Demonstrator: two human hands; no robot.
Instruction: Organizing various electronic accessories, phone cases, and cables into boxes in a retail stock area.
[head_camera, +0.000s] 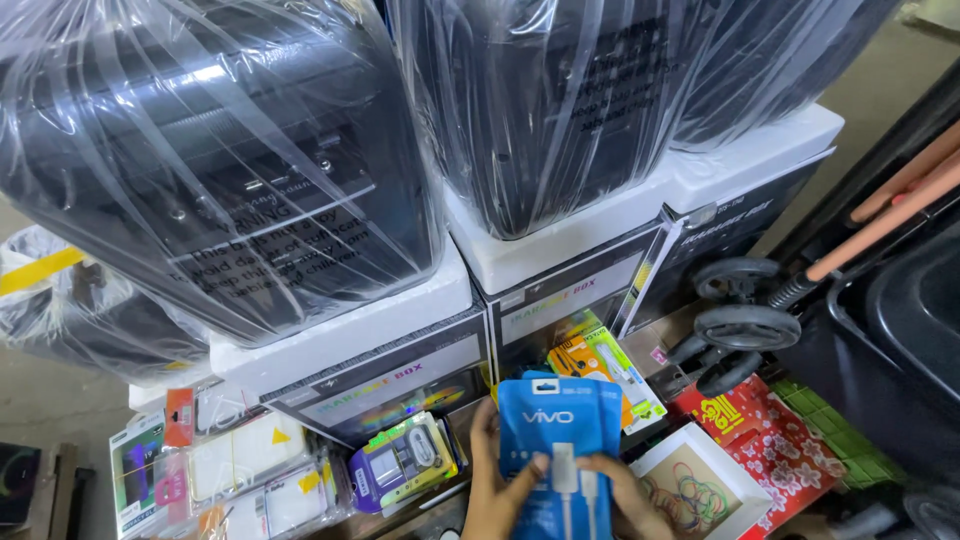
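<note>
Nearest the camera, at the lower edge of the view, both hands grasp a blue charger-cable packet (558, 440) held upright. The left hand (492, 490) wraps the packet's left edge, with its thumb pressed across the front near the white plug showing through the window. The right hand (625, 500) pinches the lower right corner. The packet hangs above the crowded goods and rests on nothing.

Risk one: the grip sits low on a slick packet, so the top could tip forward and slide free; it would land among the items below.

Just right of the hands lies an open white box of rubber bands (690, 485). A dropped packet or a swinging elbow could scatter its contents onto the red floral box (765, 430) beside it.

Just left lies a purple blister-packed charger (400, 462), and further left a row of clear-wrapped packets (245, 475). These overlap loosely, and a nudge would likely shift several at once.

Behind the packet, orange and green cable packs (600, 365) lean against printed speaker cartons (400, 375).

Farthest back, large black speakers in plastic wrap (220, 150) sit on white foam blocks (350, 335) atop those cartons. They overhang the edges, and I judge that pulling goods from beneath could unsettle the stack. A folded stroller (745, 320) stands close at right.
</note>
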